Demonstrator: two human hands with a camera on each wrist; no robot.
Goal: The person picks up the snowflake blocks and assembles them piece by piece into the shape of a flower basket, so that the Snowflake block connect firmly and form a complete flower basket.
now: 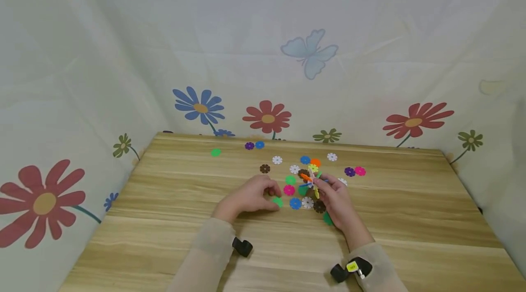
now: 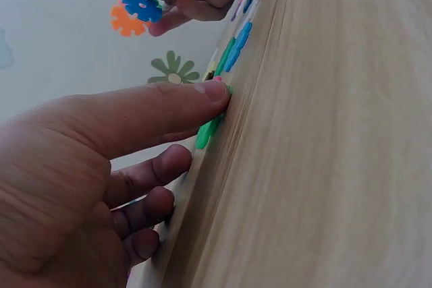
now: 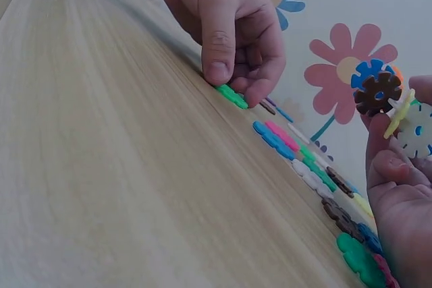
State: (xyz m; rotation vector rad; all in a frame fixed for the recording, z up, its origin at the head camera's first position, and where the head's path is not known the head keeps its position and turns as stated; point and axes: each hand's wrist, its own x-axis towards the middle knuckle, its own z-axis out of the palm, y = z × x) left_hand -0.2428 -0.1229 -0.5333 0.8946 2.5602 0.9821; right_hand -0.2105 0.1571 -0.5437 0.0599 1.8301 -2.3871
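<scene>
My left hand (image 1: 249, 195) rests low on the table with thumb and forefinger at the edges of a flat light green snowflake disc (image 1: 277, 202); the right wrist view shows that green disc (image 3: 233, 96) between the two fingertips. Raised over the scattered discs, my right hand (image 1: 338, 197) grips a cluster of interlocked snowflake discs (image 1: 306, 177). Orange, blue, brown, yellow and white pieces show in it, and in the left wrist view its blue disc (image 2: 142, 6) faces the camera. Fingers hide part of the cluster.
Loose discs lie around both hands: a pink one (image 1: 289, 190), a blue one (image 1: 295, 203), a dark brown one (image 1: 319, 206) and several more. Farther back are a green disc (image 1: 215, 152) and a purple one (image 1: 249, 146). A flower-printed cloth (image 1: 230, 63) hangs behind the wooden table (image 1: 164, 182).
</scene>
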